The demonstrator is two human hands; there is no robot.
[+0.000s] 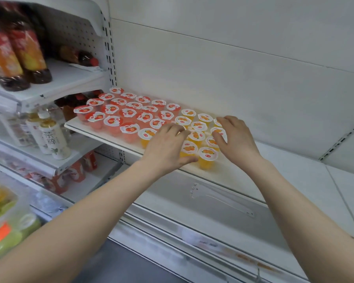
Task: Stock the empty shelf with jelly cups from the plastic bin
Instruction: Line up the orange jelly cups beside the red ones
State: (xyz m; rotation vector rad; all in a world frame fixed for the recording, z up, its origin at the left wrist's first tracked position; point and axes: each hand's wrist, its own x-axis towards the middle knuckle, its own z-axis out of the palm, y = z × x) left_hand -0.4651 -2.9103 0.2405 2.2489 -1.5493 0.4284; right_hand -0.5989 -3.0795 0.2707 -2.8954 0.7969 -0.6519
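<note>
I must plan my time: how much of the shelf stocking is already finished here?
Done: red jelly cups fill the left of the shelf, with orange jelly cups beside them. In hand: the left hand and right hand rest on the orange group. Left: the shelf's right part is bare, and the plastic bin holds green cups.

A white panelled wall (233, 58) filled the view from 12 to 3 o'clock, lit evenly and softly. A slotted metal upright (111, 54) ran down at 11 o'clock beside a pegboard panel (74, 31). At 9 o'clock stood white side shelves (70, 78) carrying drink bottles (29, 52). Dark floor (121, 262) showed at 6 o'clock.
</note>
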